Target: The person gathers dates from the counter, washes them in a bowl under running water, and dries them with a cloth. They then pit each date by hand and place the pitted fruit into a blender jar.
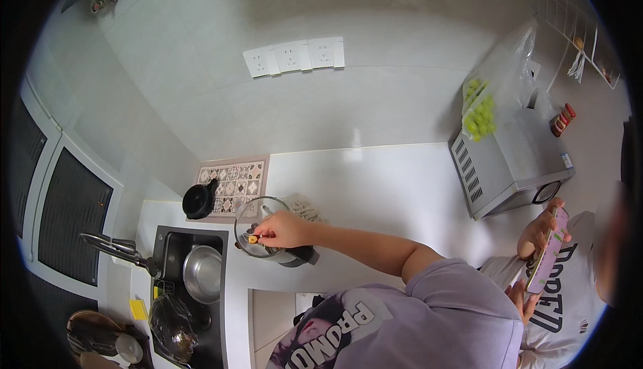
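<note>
My right hand (283,229) is over the open mouth of a clear glass jug (236,228). Its fingertips pinch a small food piece (253,239), yellow in the middle with a dark red edge, perhaps a slice of dried jujube. Some dark pieces show inside the jug, but the fingers hide part of the contents. A black part (304,255), perhaps a handle or base, juts out below my wrist. Just behind the jug lies a clear bag of off-white pieces (303,209). My left hand is out of view.
Left of the jug, a black lid (197,201) rests on a tile-patterned mat (241,172). A dark sink (217,236) holds a metal pot (203,274). At right, bagged green grapes (480,117) top a microwave oven (507,163). Another person holds a phone (548,253) close by.
</note>
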{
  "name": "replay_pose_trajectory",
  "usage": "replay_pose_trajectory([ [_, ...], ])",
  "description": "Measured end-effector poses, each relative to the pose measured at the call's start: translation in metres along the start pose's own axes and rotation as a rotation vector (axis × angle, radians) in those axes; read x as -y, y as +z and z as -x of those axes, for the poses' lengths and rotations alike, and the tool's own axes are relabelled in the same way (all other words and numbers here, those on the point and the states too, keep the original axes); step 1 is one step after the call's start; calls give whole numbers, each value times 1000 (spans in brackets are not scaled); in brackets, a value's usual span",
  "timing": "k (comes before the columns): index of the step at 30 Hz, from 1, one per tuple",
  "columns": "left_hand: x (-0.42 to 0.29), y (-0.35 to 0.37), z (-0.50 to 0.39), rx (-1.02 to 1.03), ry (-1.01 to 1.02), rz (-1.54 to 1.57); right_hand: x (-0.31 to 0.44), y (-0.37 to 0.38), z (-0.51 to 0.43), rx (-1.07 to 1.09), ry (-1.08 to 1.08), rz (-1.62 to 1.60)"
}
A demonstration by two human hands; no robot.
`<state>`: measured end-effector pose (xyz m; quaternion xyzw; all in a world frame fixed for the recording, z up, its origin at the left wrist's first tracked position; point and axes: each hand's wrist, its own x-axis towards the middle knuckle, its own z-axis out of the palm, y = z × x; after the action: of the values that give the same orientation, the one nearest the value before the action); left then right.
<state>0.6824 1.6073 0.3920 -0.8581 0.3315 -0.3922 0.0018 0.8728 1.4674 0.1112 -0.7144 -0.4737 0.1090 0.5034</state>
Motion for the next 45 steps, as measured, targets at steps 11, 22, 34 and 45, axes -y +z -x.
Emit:
replay_pose_trajectory([
  [11,-8,-36,-2,-28,36,-154,4,-1,-1,32,-27,158],
  [22,-16,143,95,-378,-896,498,49,-7,0,-238,-48,-52],
  [34,-32,264,138,-522,-1382,1297,44,-11,10,-234,-61,23],
  [45,-29,261,128,-420,-1077,711,30,-4,1,-325,-7,128],
])
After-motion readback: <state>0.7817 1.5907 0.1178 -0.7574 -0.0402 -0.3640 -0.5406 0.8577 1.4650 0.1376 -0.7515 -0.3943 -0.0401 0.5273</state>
